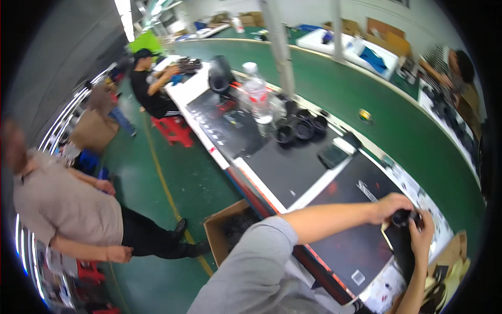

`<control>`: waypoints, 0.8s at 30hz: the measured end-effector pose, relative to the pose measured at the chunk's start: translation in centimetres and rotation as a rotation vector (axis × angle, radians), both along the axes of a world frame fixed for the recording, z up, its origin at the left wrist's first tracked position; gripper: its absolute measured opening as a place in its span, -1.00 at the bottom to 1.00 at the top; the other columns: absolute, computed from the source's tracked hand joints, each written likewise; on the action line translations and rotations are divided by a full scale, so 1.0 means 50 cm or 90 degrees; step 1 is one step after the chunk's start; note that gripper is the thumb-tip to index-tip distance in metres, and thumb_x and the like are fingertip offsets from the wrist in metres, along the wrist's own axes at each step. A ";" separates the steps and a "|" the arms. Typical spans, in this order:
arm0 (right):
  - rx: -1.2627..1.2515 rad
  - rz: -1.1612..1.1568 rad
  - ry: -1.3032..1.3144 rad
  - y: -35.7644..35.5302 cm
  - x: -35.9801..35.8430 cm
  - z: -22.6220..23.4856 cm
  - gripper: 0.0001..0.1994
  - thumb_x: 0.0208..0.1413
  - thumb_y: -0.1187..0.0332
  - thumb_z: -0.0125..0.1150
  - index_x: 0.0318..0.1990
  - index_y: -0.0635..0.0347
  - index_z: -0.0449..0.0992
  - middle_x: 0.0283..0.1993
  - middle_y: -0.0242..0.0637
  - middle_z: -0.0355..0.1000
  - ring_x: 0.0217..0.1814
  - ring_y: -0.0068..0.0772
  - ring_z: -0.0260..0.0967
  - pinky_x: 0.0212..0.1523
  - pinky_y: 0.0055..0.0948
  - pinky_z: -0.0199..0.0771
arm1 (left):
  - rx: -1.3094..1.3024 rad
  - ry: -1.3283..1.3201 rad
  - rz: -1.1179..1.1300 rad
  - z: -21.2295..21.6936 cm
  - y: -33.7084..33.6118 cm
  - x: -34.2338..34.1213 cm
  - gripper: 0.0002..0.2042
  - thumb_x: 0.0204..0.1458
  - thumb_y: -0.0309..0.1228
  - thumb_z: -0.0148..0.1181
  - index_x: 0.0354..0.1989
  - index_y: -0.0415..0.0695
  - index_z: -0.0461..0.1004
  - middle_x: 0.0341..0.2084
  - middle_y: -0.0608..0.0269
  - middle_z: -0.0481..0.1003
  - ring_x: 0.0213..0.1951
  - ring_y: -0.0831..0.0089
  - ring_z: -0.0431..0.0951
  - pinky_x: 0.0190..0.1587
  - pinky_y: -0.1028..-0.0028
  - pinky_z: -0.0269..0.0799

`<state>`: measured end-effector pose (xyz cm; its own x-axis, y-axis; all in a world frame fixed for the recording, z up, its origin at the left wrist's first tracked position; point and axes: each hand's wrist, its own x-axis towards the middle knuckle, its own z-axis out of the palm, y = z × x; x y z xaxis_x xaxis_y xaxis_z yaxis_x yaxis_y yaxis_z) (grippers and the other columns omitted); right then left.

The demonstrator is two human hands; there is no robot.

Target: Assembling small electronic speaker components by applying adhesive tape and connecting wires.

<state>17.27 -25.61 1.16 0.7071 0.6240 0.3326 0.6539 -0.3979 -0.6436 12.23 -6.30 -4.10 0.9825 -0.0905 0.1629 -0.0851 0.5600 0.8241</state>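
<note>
At the right of the head view, my left hand and my right hand meet over the bench. Between them they grip a small black round part, its exact kind too small to make out. The fingers of both hands are curled around it, and they partly hide it. Below it lies a dark work mat with pale lettering and a small whitish square near its front edge. A thin pale strip shows just under my hands.
Farther along the bench are a flat dark device, several black cups and a clear plastic bottle. A cardboard box stands beside the bench. A person stands at left; another sits beyond. A green belt runs behind.
</note>
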 end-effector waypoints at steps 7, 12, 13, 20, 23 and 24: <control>0.118 -0.051 0.419 0.022 0.001 -0.020 -0.76 0.17 0.34 0.15 -0.06 0.20 0.54 -0.34 -0.36 0.50 -0.41 -0.59 0.41 -0.40 -0.56 0.43 | -0.190 0.204 -0.122 0.024 0.070 -0.035 -0.59 0.13 -0.17 -0.01 -0.08 -0.28 0.50 -0.24 0.09 0.55 -0.21 0.24 0.55 -0.09 0.27 0.47; 0.046 -0.042 0.177 -0.010 0.010 -0.033 -0.76 0.11 0.40 0.16 -0.09 0.27 0.51 -0.39 -0.32 0.46 -0.43 -0.56 0.39 -0.41 -0.51 0.42 | -0.183 0.265 -0.063 0.042 0.077 -0.037 -0.57 0.12 -0.15 0.03 -0.08 -0.31 0.46 -0.24 0.06 0.52 -0.24 0.28 0.52 -0.18 0.38 0.44; 0.026 -0.032 0.098 -0.009 0.010 -0.036 -0.75 0.09 0.39 0.18 -0.09 0.27 0.51 -0.37 -0.30 0.47 -0.43 -0.53 0.40 -0.40 -0.49 0.42 | -0.180 0.273 -0.054 0.042 0.074 -0.036 -0.57 0.12 -0.15 0.02 -0.07 -0.31 0.46 -0.23 0.06 0.51 -0.24 0.28 0.52 -0.17 0.38 0.44; -0.037 0.064 -0.197 0.042 -0.049 -0.027 -0.64 0.01 0.21 0.32 -0.09 0.23 0.51 -0.20 -0.20 0.45 -0.23 -0.22 0.47 -0.21 -0.29 0.50 | -0.202 0.250 -0.091 0.034 0.079 -0.039 -0.54 0.15 -0.18 0.00 -0.01 -0.38 0.45 -0.23 -0.02 0.54 -0.23 0.24 0.57 -0.14 0.34 0.52; -0.019 0.058 -0.136 0.052 -0.039 -0.055 -0.72 0.02 0.25 0.31 -0.15 0.20 0.54 -0.19 -0.23 0.45 -0.19 -0.20 0.45 -0.22 -0.24 0.50 | -0.175 0.214 -0.129 0.033 0.079 -0.041 -0.52 0.15 -0.17 -0.03 0.01 -0.40 0.44 -0.21 -0.02 0.53 -0.22 0.25 0.57 -0.15 0.35 0.52; -0.002 0.056 -0.116 0.054 -0.035 -0.060 -0.74 0.03 0.28 0.29 -0.16 0.20 0.54 -0.19 -0.23 0.45 -0.18 -0.19 0.45 -0.22 -0.23 0.50 | -0.184 0.204 -0.138 0.031 0.079 -0.041 -0.52 0.16 -0.17 -0.03 0.03 -0.39 0.43 -0.20 -0.02 0.53 -0.22 0.26 0.57 -0.15 0.34 0.52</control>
